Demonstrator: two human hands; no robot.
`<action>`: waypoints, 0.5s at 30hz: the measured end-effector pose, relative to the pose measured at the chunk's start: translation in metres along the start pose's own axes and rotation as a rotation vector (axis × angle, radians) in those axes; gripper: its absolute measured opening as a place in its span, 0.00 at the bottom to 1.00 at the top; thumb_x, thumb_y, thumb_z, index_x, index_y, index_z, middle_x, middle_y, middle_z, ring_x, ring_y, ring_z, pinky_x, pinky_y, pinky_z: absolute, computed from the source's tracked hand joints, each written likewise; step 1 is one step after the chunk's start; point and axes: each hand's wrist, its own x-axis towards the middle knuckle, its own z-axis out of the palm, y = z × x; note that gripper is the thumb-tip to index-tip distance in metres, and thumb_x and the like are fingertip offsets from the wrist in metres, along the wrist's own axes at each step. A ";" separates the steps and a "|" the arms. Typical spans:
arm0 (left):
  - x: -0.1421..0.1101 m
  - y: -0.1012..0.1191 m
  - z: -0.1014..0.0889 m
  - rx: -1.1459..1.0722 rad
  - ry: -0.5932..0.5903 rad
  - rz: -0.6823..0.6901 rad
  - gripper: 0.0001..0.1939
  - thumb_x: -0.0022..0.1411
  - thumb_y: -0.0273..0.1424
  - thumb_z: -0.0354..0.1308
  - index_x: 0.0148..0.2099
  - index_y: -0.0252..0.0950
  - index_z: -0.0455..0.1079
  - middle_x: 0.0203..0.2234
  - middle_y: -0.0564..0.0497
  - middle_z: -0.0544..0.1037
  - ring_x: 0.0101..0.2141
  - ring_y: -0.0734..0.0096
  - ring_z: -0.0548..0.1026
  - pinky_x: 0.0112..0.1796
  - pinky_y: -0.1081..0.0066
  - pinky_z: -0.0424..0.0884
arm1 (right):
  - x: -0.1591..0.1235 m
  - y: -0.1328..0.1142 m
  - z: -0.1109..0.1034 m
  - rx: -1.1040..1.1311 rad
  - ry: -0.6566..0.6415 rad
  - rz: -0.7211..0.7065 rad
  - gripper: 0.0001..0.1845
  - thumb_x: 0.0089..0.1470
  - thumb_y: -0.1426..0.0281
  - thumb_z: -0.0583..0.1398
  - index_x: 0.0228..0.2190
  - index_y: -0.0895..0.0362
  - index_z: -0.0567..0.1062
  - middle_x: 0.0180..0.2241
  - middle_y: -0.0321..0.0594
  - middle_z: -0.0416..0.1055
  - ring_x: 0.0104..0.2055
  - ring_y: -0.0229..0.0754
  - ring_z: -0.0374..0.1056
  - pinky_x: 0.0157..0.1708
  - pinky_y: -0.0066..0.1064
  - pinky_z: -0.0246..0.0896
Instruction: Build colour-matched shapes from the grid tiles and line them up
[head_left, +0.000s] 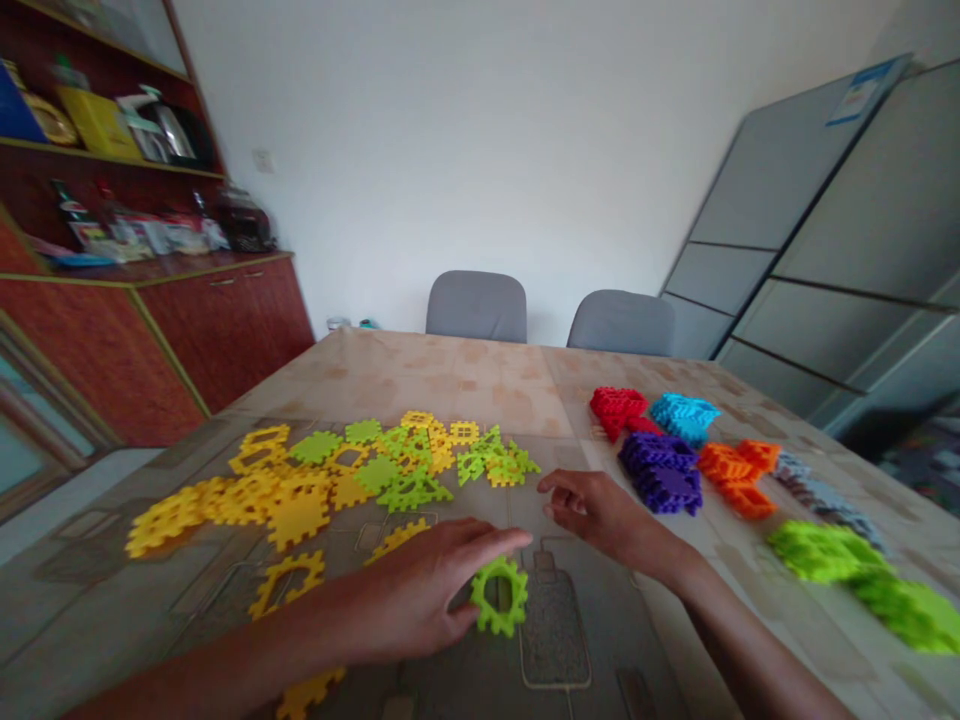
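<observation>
My left hand [424,590] is low over the near part of the table, fingers stretched out and thumb apart. Beside it is a lime-green toothed building piece [500,597] with a large hole. The thumb tip appears to meet its left edge, and the index finger reaches over its top; no firm grip shows. To the right, my right hand [592,505] hovers with loosely bent, parted fingers and nothing visible in them. It is nearest to small green and yellow pieces [499,460]. Yellow toothed pieces [289,580] lie partly behind my left forearm.
Yellow pieces [300,510] and flat green pieces [379,473] spread over the left of the patterned table [450,375]. On the right stand red [619,408], blue [684,415], purple [660,473], orange [739,475], grey [829,497] and lime [862,580] stacks. Two chairs [477,305] stand behind.
</observation>
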 end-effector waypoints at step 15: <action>-0.013 -0.074 -0.082 0.137 0.357 -0.159 0.23 0.63 0.35 0.50 0.60 0.43 0.67 0.59 0.53 0.70 0.59 0.60 0.66 0.61 0.64 0.57 | -0.018 -0.044 0.022 -0.141 -0.197 -0.125 0.37 0.46 0.59 0.69 0.56 0.57 0.69 0.54 0.51 0.67 0.57 0.55 0.61 0.56 0.45 0.56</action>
